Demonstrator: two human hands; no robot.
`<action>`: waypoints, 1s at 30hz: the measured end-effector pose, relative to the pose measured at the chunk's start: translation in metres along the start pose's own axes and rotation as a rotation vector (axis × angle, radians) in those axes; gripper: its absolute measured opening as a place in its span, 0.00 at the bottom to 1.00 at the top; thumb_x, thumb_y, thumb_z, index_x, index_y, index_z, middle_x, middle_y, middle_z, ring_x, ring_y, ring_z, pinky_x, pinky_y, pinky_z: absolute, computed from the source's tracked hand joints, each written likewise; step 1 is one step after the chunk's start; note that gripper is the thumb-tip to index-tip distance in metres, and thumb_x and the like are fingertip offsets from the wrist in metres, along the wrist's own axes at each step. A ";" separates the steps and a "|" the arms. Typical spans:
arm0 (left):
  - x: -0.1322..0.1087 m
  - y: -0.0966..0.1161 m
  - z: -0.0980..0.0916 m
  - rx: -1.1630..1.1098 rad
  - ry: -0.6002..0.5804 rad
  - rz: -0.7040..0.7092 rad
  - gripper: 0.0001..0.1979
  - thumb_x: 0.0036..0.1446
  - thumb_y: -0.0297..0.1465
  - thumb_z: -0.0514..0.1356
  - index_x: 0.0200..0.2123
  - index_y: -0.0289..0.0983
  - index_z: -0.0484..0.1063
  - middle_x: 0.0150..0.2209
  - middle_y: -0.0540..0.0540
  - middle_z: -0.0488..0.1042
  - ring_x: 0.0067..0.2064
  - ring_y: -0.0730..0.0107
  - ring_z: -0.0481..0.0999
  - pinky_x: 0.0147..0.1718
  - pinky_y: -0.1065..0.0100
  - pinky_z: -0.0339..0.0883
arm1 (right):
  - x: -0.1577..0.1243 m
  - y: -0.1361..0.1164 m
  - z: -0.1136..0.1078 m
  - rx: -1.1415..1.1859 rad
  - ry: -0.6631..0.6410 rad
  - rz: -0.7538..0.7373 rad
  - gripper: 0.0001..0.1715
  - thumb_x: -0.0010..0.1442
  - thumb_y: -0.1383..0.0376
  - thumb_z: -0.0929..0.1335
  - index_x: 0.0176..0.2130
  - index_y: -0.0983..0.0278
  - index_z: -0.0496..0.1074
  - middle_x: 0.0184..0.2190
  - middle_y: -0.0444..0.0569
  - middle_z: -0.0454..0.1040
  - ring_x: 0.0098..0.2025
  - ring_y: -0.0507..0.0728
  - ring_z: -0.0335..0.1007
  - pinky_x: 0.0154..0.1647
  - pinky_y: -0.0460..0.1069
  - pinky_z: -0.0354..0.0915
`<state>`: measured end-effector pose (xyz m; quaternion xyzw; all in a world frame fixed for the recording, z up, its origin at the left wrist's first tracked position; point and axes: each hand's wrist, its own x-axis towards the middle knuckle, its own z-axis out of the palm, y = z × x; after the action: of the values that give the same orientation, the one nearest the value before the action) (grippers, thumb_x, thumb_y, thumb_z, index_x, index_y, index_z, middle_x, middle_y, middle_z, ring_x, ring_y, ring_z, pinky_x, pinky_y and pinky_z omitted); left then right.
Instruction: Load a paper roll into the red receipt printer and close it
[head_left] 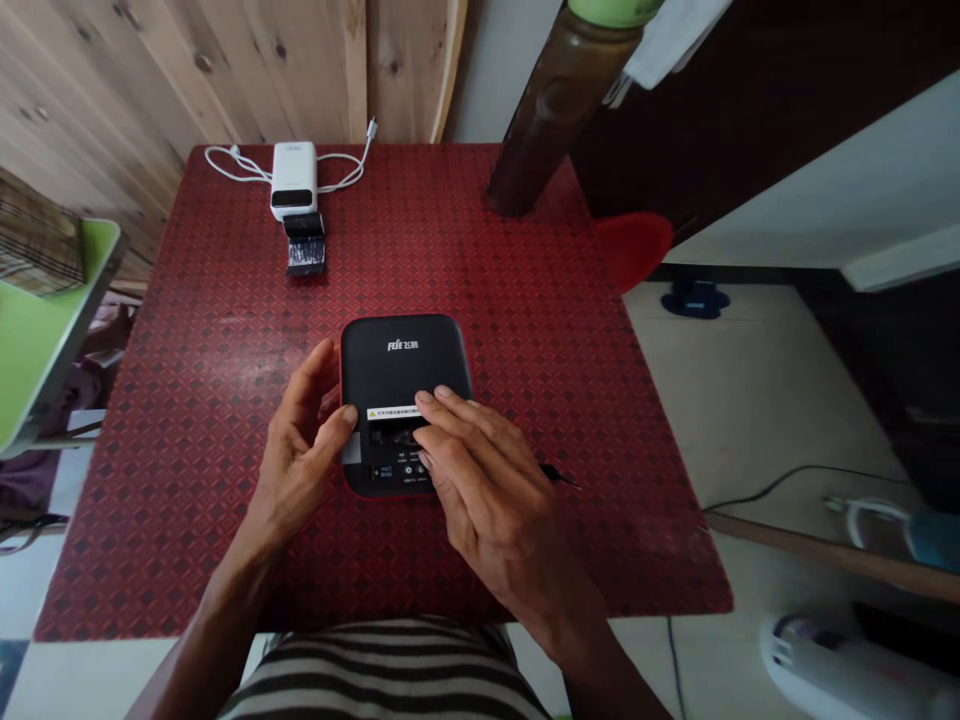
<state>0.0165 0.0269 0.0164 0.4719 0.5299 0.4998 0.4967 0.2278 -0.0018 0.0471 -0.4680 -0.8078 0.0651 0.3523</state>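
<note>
A black square device with a red underside and a white logo lies in the middle of the red patterned table. My left hand rests against its left edge, thumb touching the near-left corner, fingers loosely spread. My right hand lies over the device's near part, fingers stretched flat across the warning label and the recessed slot, above a row of small buttons. Neither hand grips anything.
A white power bank with a white cable sits at the table's far side, a small dark packet in front of it. A tall brown bottle stands far right. Green chair left; floor cables right.
</note>
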 end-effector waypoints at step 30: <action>-0.024 -0.004 -0.008 -0.081 -0.053 -0.188 0.29 0.71 0.42 0.70 0.72 0.51 0.78 0.72 0.44 0.79 0.73 0.40 0.78 0.74 0.38 0.69 | -0.046 0.001 0.003 0.047 0.185 0.368 0.28 0.79 0.59 0.71 0.73 0.59 0.68 0.59 0.60 0.87 0.57 0.65 0.89 0.55 0.60 0.89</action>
<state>0.0102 0.0028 0.0135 0.4128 0.5380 0.4591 0.5739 0.2410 -0.0369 0.0211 -0.6034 -0.6711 0.1040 0.4180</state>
